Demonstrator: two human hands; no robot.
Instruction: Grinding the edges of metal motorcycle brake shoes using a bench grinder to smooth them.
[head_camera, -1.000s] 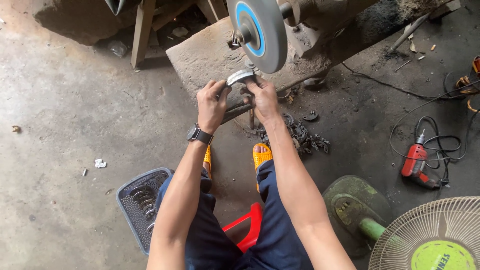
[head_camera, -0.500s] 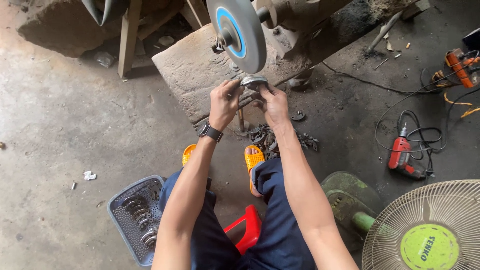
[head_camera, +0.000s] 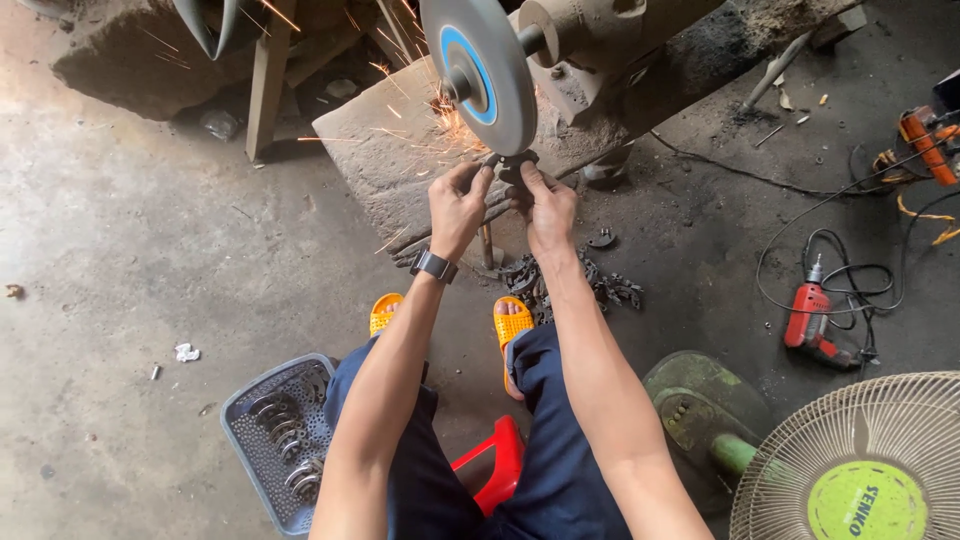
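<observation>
Together, left hand (head_camera: 457, 205) and right hand (head_camera: 545, 207) clamp metal piece (head_camera: 514, 166) against wheel (head_camera: 478, 72) edge

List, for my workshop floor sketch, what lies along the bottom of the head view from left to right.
Grey plastic basket of metal parts → red plastic stool → green fan base → round wire-guarded fan head.

Dark metal part (head_camera: 513, 165), dull, pinched in bare left hand (head_camera: 457, 205) and right hand (head_camera: 545, 208). Grey wheel (head_camera: 478, 72), matt, gritty, with smooth blue centre ring. Stone block (head_camera: 385, 165), rough, dusty. Concrete floor (head_camera: 130, 260), matt, stained. Grey plastic basket (head_camera: 275, 445), perforated, holding shiny metal rings (head_camera: 275, 418). Orange sandals (head_camera: 512, 325), glossy plastic. Red stool (head_camera: 497, 468), smooth plastic. Trousers (head_camera: 560, 470), blue cloth. Post (head_camera: 265, 85), raw wood.
</observation>
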